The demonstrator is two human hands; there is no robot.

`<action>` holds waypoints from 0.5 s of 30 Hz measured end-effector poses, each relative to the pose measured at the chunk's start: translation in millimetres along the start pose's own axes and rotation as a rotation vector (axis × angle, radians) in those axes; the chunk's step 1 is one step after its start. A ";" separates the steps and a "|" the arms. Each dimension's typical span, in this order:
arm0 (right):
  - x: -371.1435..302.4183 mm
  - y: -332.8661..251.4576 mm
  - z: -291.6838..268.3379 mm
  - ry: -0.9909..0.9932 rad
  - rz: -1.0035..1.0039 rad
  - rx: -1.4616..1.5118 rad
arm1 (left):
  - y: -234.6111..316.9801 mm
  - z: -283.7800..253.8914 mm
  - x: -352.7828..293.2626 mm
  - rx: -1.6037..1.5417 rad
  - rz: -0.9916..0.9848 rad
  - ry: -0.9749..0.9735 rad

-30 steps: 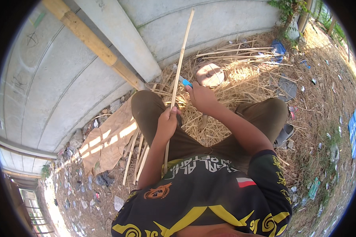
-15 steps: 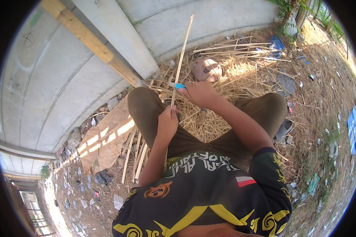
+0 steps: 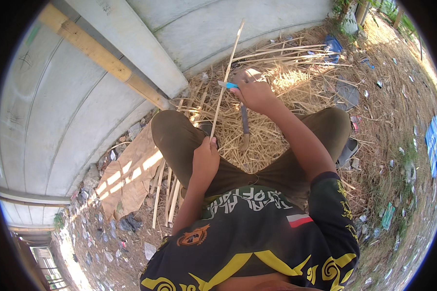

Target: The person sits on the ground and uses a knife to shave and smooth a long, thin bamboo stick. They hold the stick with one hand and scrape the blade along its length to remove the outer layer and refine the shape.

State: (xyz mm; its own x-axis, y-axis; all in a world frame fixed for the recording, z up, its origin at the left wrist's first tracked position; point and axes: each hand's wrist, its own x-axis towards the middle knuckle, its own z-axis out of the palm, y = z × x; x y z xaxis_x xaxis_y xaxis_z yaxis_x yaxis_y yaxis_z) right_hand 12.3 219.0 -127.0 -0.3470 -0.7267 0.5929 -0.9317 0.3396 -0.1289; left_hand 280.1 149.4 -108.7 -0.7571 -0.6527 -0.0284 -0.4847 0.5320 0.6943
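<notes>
In the head view, I'm looking down over a person seated cross-legged on the ground, with a heap of straw-coloured shavings (image 3: 264, 145) spread between the bent knees and beyond them. Over the left part of that heap slants a long, pale strip (image 3: 232, 51), its far tip reaching past the heap to stand out against the grey concrete wall (image 3: 199, 36). The left hand (image 3: 206, 157), at the heap's near left edge, has the strip pinched between thumb and curled fingers low on its length. The right hand (image 3: 255, 94), above the far half of the heap, is wrapped round the blue handle of a small knife (image 3: 232, 86); the blade points left and crosses the strip, though I can't tell whether it is biting into it. Half hidden behind that hand, a round block (image 3: 248, 74) sits on the heap's far side. In the heap's middle lies a dark tool with a brown grip (image 3: 245, 140). More pale strips (image 3: 286, 52) are stacked along the far edge of the heap, a crumpled blue plastic bag (image 3: 332, 48) at their right end. Left of the heap, past the knee, lies a brown sheet (image 3: 131, 179), partly sunlit.
</notes>
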 end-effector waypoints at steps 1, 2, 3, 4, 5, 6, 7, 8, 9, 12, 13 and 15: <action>-0.6 4.4 2.0 0.103 -0.049 -0.018 | 2.3 -0.4 -0.6 -0.004 0.011 -0.006; 3.2 5.9 -3.7 -0.006 0.027 -0.024 | 0.8 0.5 -2.7 -0.015 -0.008 -0.026; 8.1 8.1 -9.6 -0.115 0.103 -0.030 | -1.9 0.4 -5.0 -0.026 -0.028 -0.045; 11.4 7.9 -14.9 -0.225 0.179 -0.035 | -4.2 0.9 -6.7 -0.038 -0.049 -0.065; 12.5 4.8 -17.0 -0.216 0.194 -0.021 | -6.0 0.3 -6.6 -0.033 -0.042 -0.065; 12.6 0.5 -18.4 -0.207 0.208 -0.007 | -8.3 0.3 -6.4 -0.029 -0.037 -0.064; 12.3 -1.9 -18.7 -0.199 0.222 0.008 | -11.2 0.6 -5.8 -0.024 -0.032 -0.063; 10.7 5.4 -8.2 -0.225 0.297 0.153 | -14.6 3.2 -2.8 -0.054 0.032 -0.045; 7.7 18.4 12.3 -0.248 0.372 0.299 | -19.1 7.5 0.9 -0.084 0.097 -0.028; 8.8 10.4 0.0 -0.416 0.552 0.807 | -33.8 8.5 3.4 -0.294 0.026 -0.127; 10.1 3.5 -11.8 -0.481 0.609 0.987 | -35.6 5.1 6.3 -0.380 -0.033 -0.189; 7.0 2.7 -10.4 -0.318 0.486 0.930 | -12.7 -16.2 18.0 -0.710 -0.237 -0.403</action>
State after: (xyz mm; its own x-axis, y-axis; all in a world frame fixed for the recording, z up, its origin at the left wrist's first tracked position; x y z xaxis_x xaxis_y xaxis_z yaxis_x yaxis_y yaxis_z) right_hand 8.4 221.1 -114.9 -0.5867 -0.8034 0.1017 -0.3587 0.1453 -0.9221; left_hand 279.7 122.2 -106.4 -0.8335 -0.3909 -0.3905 -0.3623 -0.1471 0.9204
